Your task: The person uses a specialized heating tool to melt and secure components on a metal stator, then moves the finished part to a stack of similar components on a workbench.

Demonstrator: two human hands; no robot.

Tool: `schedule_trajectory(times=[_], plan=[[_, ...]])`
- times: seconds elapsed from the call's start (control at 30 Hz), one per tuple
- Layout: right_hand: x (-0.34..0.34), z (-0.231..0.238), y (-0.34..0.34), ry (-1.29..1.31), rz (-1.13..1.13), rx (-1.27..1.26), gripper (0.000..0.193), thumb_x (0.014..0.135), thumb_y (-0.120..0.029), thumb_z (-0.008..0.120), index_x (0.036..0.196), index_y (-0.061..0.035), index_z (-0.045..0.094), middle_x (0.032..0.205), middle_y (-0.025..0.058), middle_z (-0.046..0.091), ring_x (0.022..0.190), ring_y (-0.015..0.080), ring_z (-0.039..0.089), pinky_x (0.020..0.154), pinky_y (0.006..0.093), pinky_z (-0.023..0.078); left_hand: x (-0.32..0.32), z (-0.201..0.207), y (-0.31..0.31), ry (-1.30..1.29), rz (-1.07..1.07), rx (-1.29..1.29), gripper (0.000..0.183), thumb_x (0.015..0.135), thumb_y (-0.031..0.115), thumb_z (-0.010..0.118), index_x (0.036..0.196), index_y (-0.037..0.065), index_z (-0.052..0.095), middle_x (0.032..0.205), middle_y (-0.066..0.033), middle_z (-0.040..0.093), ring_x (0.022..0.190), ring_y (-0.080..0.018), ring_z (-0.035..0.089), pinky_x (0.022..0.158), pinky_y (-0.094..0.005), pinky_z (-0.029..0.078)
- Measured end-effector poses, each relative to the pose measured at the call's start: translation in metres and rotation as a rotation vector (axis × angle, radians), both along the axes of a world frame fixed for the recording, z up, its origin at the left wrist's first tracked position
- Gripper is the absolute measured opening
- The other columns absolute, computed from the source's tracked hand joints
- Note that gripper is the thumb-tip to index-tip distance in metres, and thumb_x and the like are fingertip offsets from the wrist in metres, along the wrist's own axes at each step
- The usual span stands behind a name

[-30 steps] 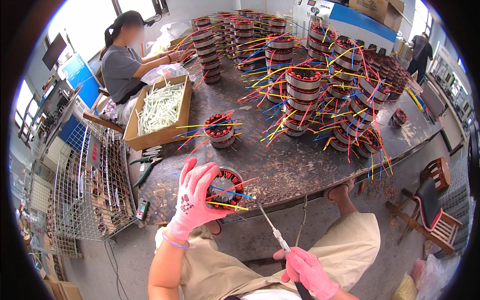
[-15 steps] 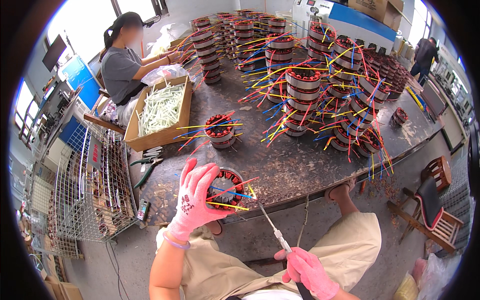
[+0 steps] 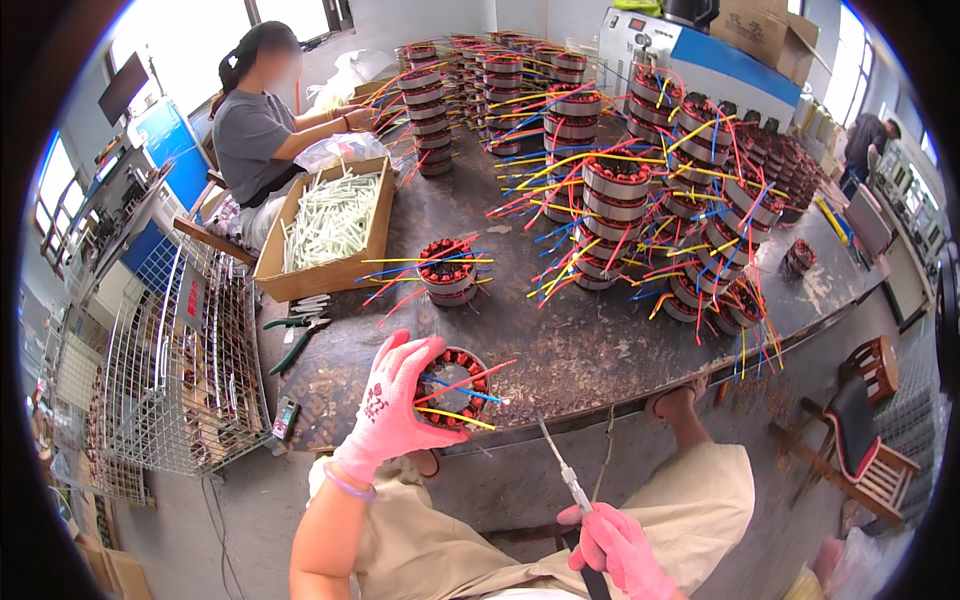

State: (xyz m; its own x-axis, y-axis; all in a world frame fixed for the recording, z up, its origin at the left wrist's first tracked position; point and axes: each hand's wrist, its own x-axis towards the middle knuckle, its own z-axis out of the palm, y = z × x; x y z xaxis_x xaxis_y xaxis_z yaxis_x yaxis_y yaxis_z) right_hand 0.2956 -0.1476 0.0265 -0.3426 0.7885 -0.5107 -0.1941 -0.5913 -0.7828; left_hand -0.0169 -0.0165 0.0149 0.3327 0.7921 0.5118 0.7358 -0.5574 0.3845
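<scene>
My left hand, in a pink glove, is closed around the side of a motor stator near the table's front edge. Dark red windings line its ring, and red, blue and yellow wires stick out to the right. One wire end has a small whitish tip. Lower down, my pink-gloved right hand grips a slim metal tool that looks like a small torch. Its thin shaft points up and left, with the tip apart from the wires. Just beyond stands another wired stator.
Stacks of wired stators crowd the table's middle and right. A cardboard box of white sleeves stands left, beside green-handled pliers. A seated person works at the far left. Wire baskets stand left; a chair is right.
My right hand's torch tip has drawn away from the wire ends, down and to the right. The yellow wire near the tip now lies lower. My left hand still holds the stator.
</scene>
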Motion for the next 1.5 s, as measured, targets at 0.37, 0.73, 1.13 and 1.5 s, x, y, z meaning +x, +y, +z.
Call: schedule_trajectory(times=[0.37, 0.73, 1.13, 1.5], plan=[[0.017, 0.004, -0.004, -0.097, -0.292, 0.098, 0.047, 0.104, -0.037, 0.048, 0.122, 0.0065, 0.056, 0.059, -0.0071, 0.036, 0.049, 0.0046, 0.035, 0.055, 0.0227, 0.044, -0.002, 0.014, -0.013, -0.213, -0.157, -0.355, 0.108, 0.046, 0.035, 0.094, 0.139, 0.003, 0.048, 0.137, -0.0149, 0.052, 0.137, -0.0362, 0.04, 0.114, -0.0456, 0.033], [0.017, -0.035, 0.002, -0.007, -0.041, -0.067, 0.039, 0.105, -0.027, 0.047, 0.125, 0.0041, 0.056, 0.061, -0.0048, 0.041, 0.054, 0.0051, 0.039, 0.064, 0.0262, 0.049, -0.006, -0.011, 0.016, 0.059, -0.191, -0.394, 0.097, 0.055, 0.034, 0.089, 0.137, 0.002, 0.048, 0.126, -0.0148, 0.059, 0.123, -0.0301, 0.054, 0.118, -0.0476, 0.027], [0.001, -0.049, 0.015, -0.026, 0.048, -0.022, 0.041, 0.106, -0.031, 0.045, 0.123, 0.0037, 0.058, 0.059, -0.0032, 0.042, 0.053, 0.0061, 0.041, 0.064, 0.0279, 0.052, -0.005, -0.01, 0.019, 0.236, -0.148, -0.323, 0.1, 0.049, 0.035, 0.091, 0.138, 0.013, 0.052, 0.132, -0.0133, 0.053, 0.131, -0.0334, 0.044, 0.12, -0.0527, 0.022], [-0.001, -0.052, 0.016, -0.027, 0.041, -0.045, 0.04, 0.105, -0.03, 0.046, 0.123, 0.0042, 0.058, 0.059, -0.0033, 0.042, 0.051, 0.0061, 0.04, 0.063, 0.0282, 0.053, -0.003, -0.012, 0.022, 0.245, -0.192, -0.267, 0.095, 0.05, 0.035, 0.09, 0.135, 0.015, 0.055, 0.132, -0.0106, 0.055, 0.132, -0.0329, 0.045, 0.119, -0.0526, 0.024]])
